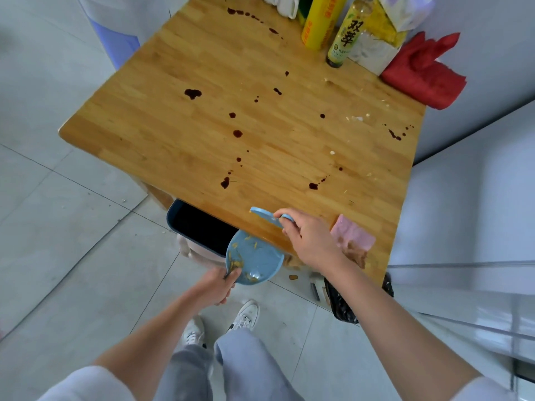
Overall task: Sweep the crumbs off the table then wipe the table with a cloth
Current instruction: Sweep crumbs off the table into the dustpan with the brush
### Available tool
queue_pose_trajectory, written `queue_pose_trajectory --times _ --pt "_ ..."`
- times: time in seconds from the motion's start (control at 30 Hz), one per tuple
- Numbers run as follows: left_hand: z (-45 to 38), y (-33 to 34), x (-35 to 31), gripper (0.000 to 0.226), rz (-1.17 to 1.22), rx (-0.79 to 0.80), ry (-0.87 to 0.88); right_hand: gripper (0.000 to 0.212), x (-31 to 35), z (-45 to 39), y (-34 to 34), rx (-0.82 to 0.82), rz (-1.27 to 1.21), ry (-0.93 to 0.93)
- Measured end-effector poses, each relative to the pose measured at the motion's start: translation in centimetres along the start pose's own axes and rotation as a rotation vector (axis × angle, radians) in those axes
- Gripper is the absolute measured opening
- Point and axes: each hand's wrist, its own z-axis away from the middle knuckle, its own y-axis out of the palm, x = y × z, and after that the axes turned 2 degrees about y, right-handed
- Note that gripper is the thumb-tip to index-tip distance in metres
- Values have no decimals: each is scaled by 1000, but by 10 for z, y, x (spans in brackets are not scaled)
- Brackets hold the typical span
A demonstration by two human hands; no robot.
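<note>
Crumbs (pixel 355 118) remain right of centre on table (pixel 179 117); some in dustpan (pixel 254 260) (left hand (pixel 215 286) grips it), right hand (pixel 308 237) holds brush (pixel 265 216). Stains unwiped, pink cloth (pixel 351 237) lower right.

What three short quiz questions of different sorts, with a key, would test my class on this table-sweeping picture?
1. True or false: the left hand holds the blue dustpan below the table edge.
2. Which lies nearest the right hand? A red cloth B pink cloth C green-labelled bottle
3. Fill in: the right hand grips a small blue ____.

Key: 1 true. 2 B. 3 brush.
</note>
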Motion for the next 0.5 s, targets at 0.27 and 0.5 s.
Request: queue_pose_trajectory --times 0.27,0.5 --pt "4 5 10 52 -41 51 6 19 -14 44 -6 -171 -185 88" --pt "16 27 5 51 -57 80 22 23 -63 62 -54 -408 -226 314"
